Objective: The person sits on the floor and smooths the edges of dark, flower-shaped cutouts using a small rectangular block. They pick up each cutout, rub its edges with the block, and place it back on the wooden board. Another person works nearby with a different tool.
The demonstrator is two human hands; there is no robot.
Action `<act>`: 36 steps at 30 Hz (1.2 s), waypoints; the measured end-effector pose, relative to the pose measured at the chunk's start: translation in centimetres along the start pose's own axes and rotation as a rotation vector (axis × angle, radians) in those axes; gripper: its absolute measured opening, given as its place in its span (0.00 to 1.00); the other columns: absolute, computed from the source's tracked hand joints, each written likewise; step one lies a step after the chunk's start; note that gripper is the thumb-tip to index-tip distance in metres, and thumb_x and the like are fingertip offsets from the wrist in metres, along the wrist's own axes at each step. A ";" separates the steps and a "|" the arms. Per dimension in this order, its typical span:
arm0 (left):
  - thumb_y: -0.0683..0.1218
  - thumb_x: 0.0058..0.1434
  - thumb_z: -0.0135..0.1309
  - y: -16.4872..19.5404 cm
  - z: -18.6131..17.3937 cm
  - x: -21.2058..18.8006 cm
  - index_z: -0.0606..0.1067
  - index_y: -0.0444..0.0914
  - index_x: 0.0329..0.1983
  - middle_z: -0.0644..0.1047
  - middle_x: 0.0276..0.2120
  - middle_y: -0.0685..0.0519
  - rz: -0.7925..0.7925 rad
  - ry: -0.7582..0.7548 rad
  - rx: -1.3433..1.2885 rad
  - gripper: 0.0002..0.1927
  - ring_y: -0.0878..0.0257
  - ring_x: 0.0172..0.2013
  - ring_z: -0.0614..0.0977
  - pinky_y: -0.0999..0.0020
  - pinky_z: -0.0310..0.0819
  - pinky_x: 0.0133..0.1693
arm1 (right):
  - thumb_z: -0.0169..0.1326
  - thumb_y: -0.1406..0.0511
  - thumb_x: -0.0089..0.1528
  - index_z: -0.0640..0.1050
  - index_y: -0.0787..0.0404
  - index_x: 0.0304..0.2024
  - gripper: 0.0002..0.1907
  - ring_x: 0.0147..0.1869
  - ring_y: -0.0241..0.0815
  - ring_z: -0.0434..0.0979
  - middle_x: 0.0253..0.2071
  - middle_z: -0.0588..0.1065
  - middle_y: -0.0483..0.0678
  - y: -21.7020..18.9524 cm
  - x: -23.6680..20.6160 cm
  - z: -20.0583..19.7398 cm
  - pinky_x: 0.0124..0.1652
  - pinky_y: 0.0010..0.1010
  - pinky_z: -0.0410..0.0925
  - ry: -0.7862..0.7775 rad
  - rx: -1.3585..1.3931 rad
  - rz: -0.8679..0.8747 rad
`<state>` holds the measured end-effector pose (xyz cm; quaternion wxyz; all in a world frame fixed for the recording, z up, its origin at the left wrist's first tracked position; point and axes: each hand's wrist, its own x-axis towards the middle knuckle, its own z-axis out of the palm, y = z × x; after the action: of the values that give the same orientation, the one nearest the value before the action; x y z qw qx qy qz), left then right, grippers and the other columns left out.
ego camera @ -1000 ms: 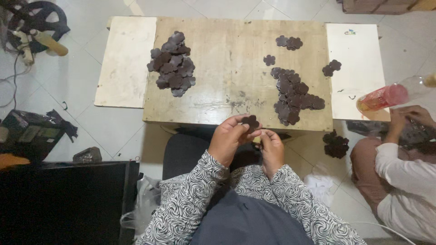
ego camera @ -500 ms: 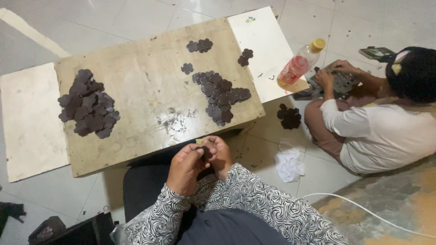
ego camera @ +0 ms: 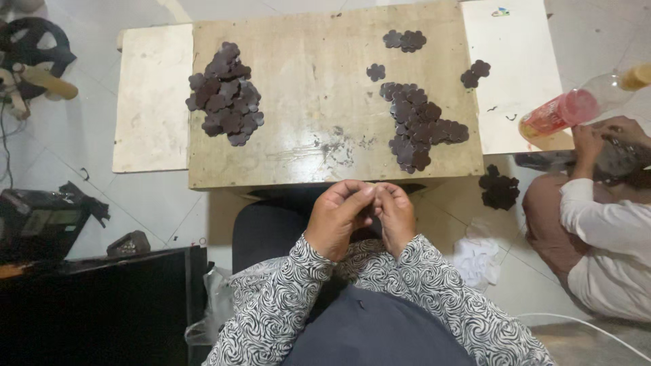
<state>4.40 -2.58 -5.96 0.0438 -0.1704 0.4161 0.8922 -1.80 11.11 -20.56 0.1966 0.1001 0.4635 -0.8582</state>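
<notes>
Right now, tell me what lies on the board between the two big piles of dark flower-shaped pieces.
In the head view, only bare, scuffed wooden board separates the left pile from the right pile; one single piece lies near the right pile.

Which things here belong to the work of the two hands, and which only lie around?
Belonging:
left hand
right hand
left pile of dark flower-shaped pieces
right pile
wooden board

Lying about:
plastic bottle
white cloth on the floor
black wheel

A worn wooden tabletop (ego camera: 319,108) carries dark flower-shaped pieces. One heap (ego camera: 225,95) lies at its left, a larger scatter (ego camera: 417,125) at right, with a small cluster (ego camera: 405,40) near the far edge.
</notes>
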 end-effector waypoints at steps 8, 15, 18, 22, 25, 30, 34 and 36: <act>0.41 0.68 0.46 2.5 0.4 -1.9 0.69 0.35 0.62 0.80 0.51 0.49 -0.041 0.017 -0.066 0.19 0.65 0.48 0.83 0.72 0.80 0.44 | 0.53 0.65 0.70 0.73 0.61 0.47 0.07 0.37 0.32 0.76 0.37 0.75 0.44 -4.7 -2.2 1.0 0.39 0.26 0.72 0.077 0.068 0.006; 0.39 0.72 0.46 2.1 0.3 -2.9 0.71 0.29 0.61 0.79 0.52 0.48 0.041 -0.025 0.050 0.15 0.64 0.52 0.81 0.67 0.79 0.50 | 0.59 0.71 0.67 0.73 0.65 0.53 0.13 0.57 0.39 0.79 0.53 0.76 0.48 -13.8 -9.0 7.8 0.59 0.33 0.74 -0.223 -0.273 -0.396; 0.38 0.76 0.43 1.4 0.5 -3.4 0.73 0.28 0.60 0.79 0.52 0.47 0.195 -0.128 0.061 0.14 0.64 0.52 0.81 0.69 0.78 0.55 | 0.60 0.73 0.66 0.75 0.65 0.53 0.14 0.60 0.42 0.76 0.54 0.73 0.52 -14.8 -10.5 10.8 0.60 0.34 0.73 -0.411 -0.715 -0.694; 0.37 0.75 0.44 1.5 0.5 -4.4 0.74 0.28 0.60 0.79 0.52 0.48 0.324 -0.049 0.175 0.15 0.66 0.52 0.80 0.70 0.77 0.54 | 0.62 0.74 0.58 0.80 0.63 0.48 0.15 0.52 0.49 0.80 0.48 0.78 0.53 -14.9 -10.8 12.8 0.51 0.35 0.74 -0.378 -1.241 -0.987; 0.38 0.74 0.44 2.0 0.5 -4.8 0.73 0.29 0.61 0.80 0.50 0.49 0.235 -0.008 0.140 0.16 0.67 0.48 0.81 0.69 0.80 0.49 | 0.64 0.74 0.58 0.81 0.62 0.46 0.14 0.51 0.50 0.80 0.48 0.78 0.53 -15.5 -10.3 13.4 0.50 0.35 0.74 -0.335 -1.287 -0.969; 0.40 0.71 0.44 2.6 0.2 -5.0 0.72 0.32 0.61 0.80 0.49 0.52 0.182 0.002 0.192 0.17 0.69 0.48 0.81 0.71 0.81 0.47 | 0.60 0.74 0.61 0.81 0.61 0.49 0.14 0.48 0.45 0.83 0.50 0.77 0.52 -16.6 -10.5 14.0 0.47 0.30 0.78 -0.239 -1.147 -0.834; 0.39 0.78 0.43 2.4 0.2 -5.5 0.75 0.27 0.61 0.80 0.51 0.48 0.364 -0.097 0.175 0.15 0.65 0.50 0.81 0.69 0.78 0.53 | 0.65 0.73 0.56 0.82 0.62 0.47 0.16 0.52 0.51 0.79 0.47 0.78 0.52 -16.2 -11.1 14.4 0.52 0.37 0.73 -0.463 -1.285 -1.088; 0.39 0.77 0.44 2.4 0.4 -5.8 0.75 0.28 0.62 0.80 0.50 0.49 0.334 -0.072 0.129 0.16 0.65 0.48 0.81 0.69 0.78 0.51 | 0.65 0.73 0.55 0.82 0.62 0.46 0.16 0.52 0.50 0.78 0.46 0.78 0.50 -16.2 -10.7 14.5 0.52 0.38 0.72 -0.479 -1.300 -1.098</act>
<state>9.17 -3.45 -2.01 -0.0792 -0.0638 0.4929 0.8641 1.05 9.62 3.45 -0.1335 -0.4507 0.7889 -0.3959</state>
